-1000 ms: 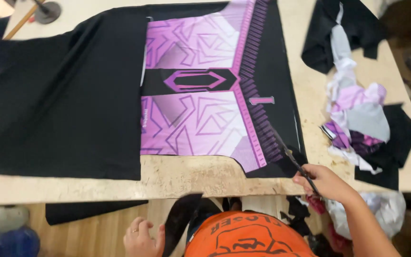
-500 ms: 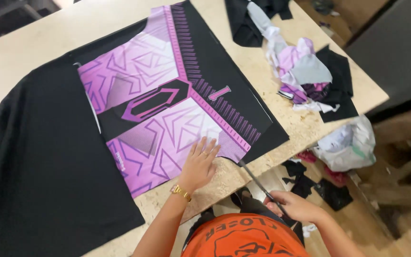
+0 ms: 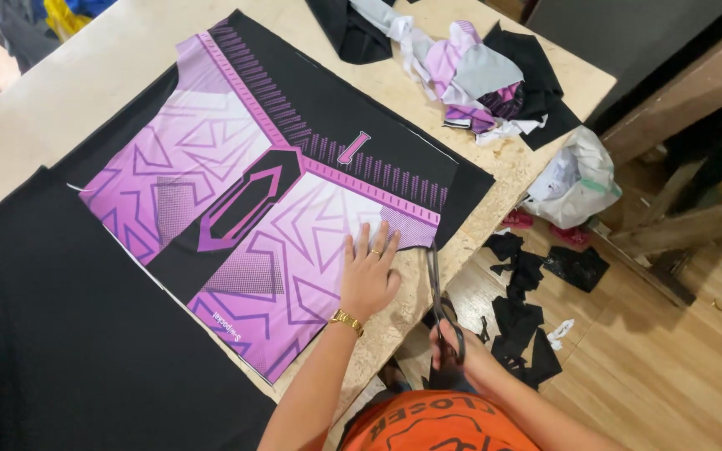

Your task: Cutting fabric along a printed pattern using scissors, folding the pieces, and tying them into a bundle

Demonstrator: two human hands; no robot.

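Your left hand point(image 3: 369, 271) lies flat, fingers spread, on the smooth purple geometric-printed fabric panel point(image 3: 236, 200) at the table's point(image 3: 77, 75) near edge; your right hand point(image 3: 455, 349) grips slim metal scissors point(image 3: 436, 280).

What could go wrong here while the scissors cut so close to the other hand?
The left hand lies flat on the purple printed fabric panel, its fingertips near the blades of the scissors held by the right hand; a slip might nick them. The cut runs at the table edge, so the blades could perhaps stray into the printed pattern.
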